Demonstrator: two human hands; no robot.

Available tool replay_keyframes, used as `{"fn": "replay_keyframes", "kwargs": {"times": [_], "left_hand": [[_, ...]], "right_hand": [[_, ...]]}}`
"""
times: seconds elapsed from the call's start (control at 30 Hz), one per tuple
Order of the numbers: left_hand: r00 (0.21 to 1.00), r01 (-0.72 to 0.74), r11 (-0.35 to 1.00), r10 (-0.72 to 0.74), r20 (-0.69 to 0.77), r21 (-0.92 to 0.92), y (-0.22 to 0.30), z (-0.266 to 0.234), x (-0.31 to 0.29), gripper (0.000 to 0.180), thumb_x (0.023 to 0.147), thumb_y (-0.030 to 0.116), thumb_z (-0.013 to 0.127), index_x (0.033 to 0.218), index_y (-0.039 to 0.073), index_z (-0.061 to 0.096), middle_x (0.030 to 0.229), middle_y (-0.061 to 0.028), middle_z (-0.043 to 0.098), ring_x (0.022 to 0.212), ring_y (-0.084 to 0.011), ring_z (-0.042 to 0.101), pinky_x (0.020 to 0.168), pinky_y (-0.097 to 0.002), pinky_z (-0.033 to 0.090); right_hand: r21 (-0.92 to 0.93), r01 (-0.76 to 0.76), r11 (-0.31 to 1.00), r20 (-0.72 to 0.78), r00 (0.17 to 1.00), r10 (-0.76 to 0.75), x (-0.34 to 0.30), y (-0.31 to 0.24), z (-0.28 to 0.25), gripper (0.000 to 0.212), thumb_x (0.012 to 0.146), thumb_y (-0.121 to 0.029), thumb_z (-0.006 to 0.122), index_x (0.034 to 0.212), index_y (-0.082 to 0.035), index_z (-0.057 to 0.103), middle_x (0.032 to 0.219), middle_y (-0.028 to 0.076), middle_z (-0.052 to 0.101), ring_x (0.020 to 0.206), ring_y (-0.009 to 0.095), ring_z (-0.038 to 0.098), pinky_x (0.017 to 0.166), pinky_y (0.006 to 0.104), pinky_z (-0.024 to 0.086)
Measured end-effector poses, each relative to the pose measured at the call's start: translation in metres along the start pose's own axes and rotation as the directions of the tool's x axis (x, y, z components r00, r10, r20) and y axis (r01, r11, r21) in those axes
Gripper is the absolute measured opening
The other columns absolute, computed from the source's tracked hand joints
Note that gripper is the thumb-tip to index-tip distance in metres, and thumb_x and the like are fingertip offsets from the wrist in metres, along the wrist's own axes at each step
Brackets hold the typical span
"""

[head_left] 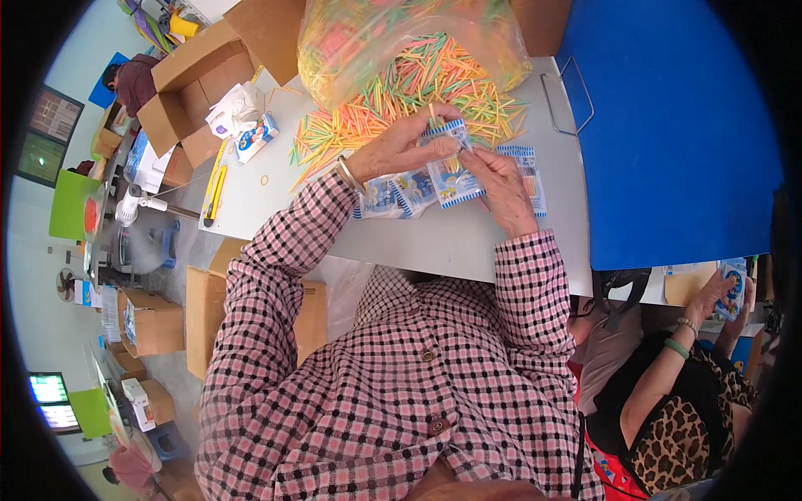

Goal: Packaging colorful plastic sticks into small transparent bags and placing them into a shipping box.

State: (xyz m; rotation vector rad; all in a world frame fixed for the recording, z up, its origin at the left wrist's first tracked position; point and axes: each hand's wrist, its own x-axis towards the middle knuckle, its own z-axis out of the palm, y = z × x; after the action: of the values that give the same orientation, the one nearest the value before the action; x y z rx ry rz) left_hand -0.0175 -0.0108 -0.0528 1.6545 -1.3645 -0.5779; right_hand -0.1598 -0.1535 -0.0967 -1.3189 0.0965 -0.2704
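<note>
Between my two hands is a small blue-and-white packet (455, 182) with a clear window, tilted above the grey table. My left hand (411, 149) is closed, its thumb lying across the packet's upper part. A few thin pastel sticks (433, 115) poke up by its fingertips. My right hand (503, 185) is closed on the packet's right edge; part of the packet is hidden behind the fingers. More such packets (380, 198) lie left of it, and another packet (531, 177) lies flat beside my right hand. Just beyond my hands spreads a pile of pastel sticks (443, 79).
A big clear plastic bag (342, 50) of sticks stands behind the pile. At the left lie a yellow cutter knife (215, 194), a tissue pack (255, 138) and an open cardboard box (200, 79). A blue panel (668, 134) borders the right. A co-worker's hand (710, 296) holds a packet lower right.
</note>
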Motion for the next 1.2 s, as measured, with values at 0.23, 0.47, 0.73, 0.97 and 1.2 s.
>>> {"fn": "replay_keyframes", "kwargs": {"times": [0.23,0.47,0.73,0.97,1.2], "left_hand": [[0.990,-0.072,0.994,0.060,-0.131,-0.084,0.003,-0.001,0.003,0.040,0.090,0.022,0.054,0.124,0.005,0.042,0.113,-0.0102,0.053,0.104,-0.0198,0.053,0.087,-0.0330,0.044],[0.954,-0.206,0.907,0.270,-0.132,0.367,0.020,0.001,0.001,0.035,0.086,0.015,0.059,0.117,0.003,0.050,0.103,-0.0105,0.060,0.090,-0.0189,0.061,0.075,-0.0308,0.048],[0.972,-0.140,0.989,0.144,-0.184,0.037,0.024,0.012,0.009,0.038,0.083,0.004,0.060,0.119,0.004,0.048,0.115,-0.0049,0.053,0.107,-0.0145,0.051,0.089,-0.0274,0.044],[0.997,0.016,0.958,-0.039,-0.073,-0.288,0.018,0.012,0.005,0.036,0.085,0.001,0.057,0.119,0.003,0.045,0.109,-0.0027,0.051,0.101,-0.0098,0.052,0.087,-0.0249,0.045],[0.983,-0.099,0.951,0.046,-0.180,-0.294,0.022,0.023,0.011,0.037,0.082,0.000,0.059,0.116,0.004,0.046,0.101,-0.0030,0.056,0.087,-0.0097,0.056,0.075,-0.0247,0.048]], "right_hand": [[0.061,0.035,0.998,0.008,0.999,-0.036,0.001,-0.003,0.001,0.024,0.089,-0.020,0.058,0.102,-0.001,0.064,0.087,-0.002,0.062,0.077,0.003,0.052,0.069,0.0190,0.043],[0.046,0.020,0.999,0.010,1.000,-0.020,0.002,-0.002,0.000,0.025,0.091,-0.020,0.053,0.104,0.000,0.062,0.089,0.001,0.063,0.075,0.004,0.056,0.067,0.0194,0.046],[0.213,-0.075,0.974,0.054,0.996,0.065,-0.007,-0.021,0.006,0.024,0.090,-0.018,0.056,0.105,-0.001,0.062,0.090,0.001,0.064,0.075,0.004,0.056,0.065,0.0182,0.046],[0.154,-0.036,0.987,0.047,0.998,0.029,-0.006,-0.014,0.000,0.024,0.086,-0.016,0.060,0.105,-0.001,0.062,0.089,0.001,0.064,0.078,0.004,0.055,0.067,0.0194,0.045],[0.062,-0.064,0.996,0.043,0.997,0.061,-0.009,-0.010,-0.007,0.021,0.087,-0.015,0.059,0.101,-0.001,0.064,0.087,0.002,0.065,0.077,0.005,0.056,0.068,0.0193,0.045]]}}
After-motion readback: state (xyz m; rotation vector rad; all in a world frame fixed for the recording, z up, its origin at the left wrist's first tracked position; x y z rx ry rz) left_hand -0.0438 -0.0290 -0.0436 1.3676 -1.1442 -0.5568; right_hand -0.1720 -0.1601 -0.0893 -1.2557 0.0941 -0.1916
